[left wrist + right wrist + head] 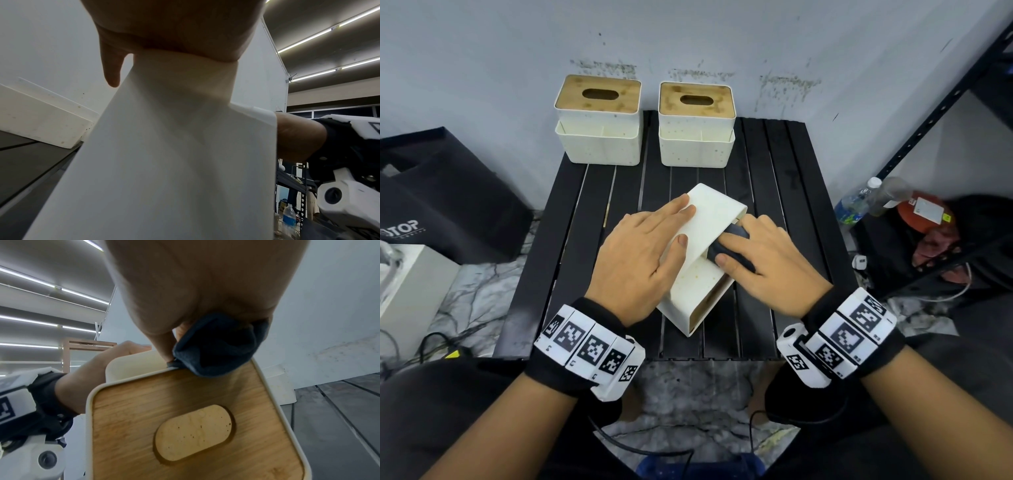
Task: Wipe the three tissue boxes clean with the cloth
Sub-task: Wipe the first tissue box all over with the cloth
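Observation:
Two cream tissue boxes with wooden lids stand upright at the back of the black slatted table (774, 164): the left box (599, 120) and the right box (697, 123). The third tissue box (702, 284) lies on its side mid-table, its wooden lid (185, 426) facing me. My left hand (650, 246) lies flat on the box's upper left side, fingers straight, thumb on the top face. My right hand (767, 260) grips a bunched dark cloth (729, 248) and presses it on the speckled top face near the lid edge. The cloth (216, 345) shows under the right palm.
A black bag (448, 192) and a white box (410, 284) sit on the floor to the left. A water bottle (856, 202) and clutter lie under a black metal rack (928, 137) on the right. The stained wall is just behind the back boxes.

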